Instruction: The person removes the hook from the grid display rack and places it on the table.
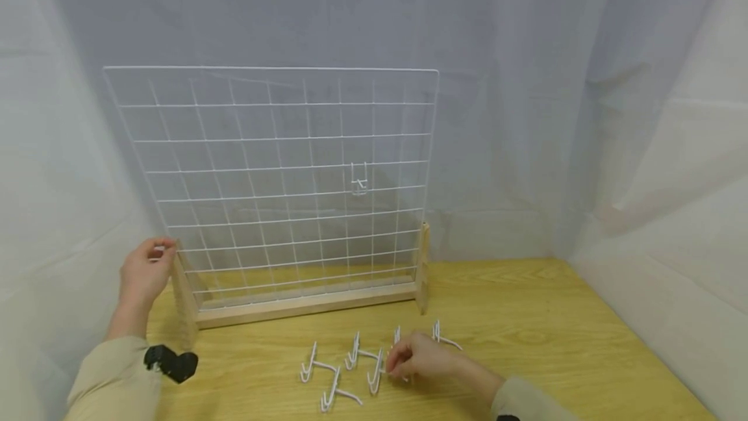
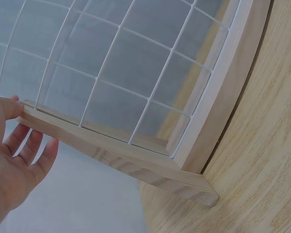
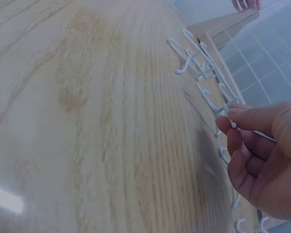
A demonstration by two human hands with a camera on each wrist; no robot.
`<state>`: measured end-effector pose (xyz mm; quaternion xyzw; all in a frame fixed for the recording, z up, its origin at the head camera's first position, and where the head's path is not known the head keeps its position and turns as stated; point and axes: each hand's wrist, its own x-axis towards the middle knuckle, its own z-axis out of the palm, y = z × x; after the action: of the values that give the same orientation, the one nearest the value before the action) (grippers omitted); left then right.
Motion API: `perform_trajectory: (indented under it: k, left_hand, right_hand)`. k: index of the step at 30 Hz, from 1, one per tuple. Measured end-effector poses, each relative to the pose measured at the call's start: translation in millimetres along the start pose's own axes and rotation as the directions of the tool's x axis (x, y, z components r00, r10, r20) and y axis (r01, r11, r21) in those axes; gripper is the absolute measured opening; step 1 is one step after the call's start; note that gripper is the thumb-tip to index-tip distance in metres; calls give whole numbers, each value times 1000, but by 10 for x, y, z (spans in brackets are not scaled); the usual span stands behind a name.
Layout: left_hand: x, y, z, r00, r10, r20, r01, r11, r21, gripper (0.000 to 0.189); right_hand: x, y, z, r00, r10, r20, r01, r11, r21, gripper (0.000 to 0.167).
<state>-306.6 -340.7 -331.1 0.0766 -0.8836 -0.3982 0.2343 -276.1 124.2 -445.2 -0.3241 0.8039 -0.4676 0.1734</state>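
A white wire grid panel (image 1: 280, 167) stands upright in a light wooden base (image 1: 310, 305) on the table. At its left end my left hand (image 1: 143, 269) holds the top of the wooden side post (image 2: 63, 130), thumb on one side and fingers on the other. My right hand (image 1: 423, 356) is low over the table, among the loose hooks. Thumb and forefinger pinch a white wire hook (image 3: 234, 124), mostly hidden by the fingers. One white hook (image 1: 359, 188) hangs on the grid, right of its middle.
Several white wire hooks lie on the wooden table in front of the base, including a hook (image 1: 328, 401) nearest me and another hook (image 1: 437, 332) right of my right hand. Pale curtains (image 1: 502, 148) surround the table at the back and sides.
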Motion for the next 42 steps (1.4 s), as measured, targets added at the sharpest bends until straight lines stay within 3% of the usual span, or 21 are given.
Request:
perform_trajectory:
  k: [14, 22, 33, 42]
  left_hand:
    - [14, -14, -6, 1000, 6, 2, -6, 1000, -1, 38]
    - [13, -6, -13, 1000, 17, -3, -17, 1000, -1, 37]
    - [-1, -27, -4, 1000, 3, 8, -3, 1000, 0, 37]
    - [13, -10, -8, 1000, 2, 1, -2, 1000, -18, 37]
  right_hand:
    - [-14, 18, 101, 999, 32, -9, -32, 999, -10, 8]
    - [-28, 25, 147, 997, 64, -30, -63, 997, 53, 10]
    - [-43, 47, 169, 998, 61, -26, -61, 998, 16, 8]
    - [-42, 62, 162, 997, 66, -37, -65, 997, 43, 10]
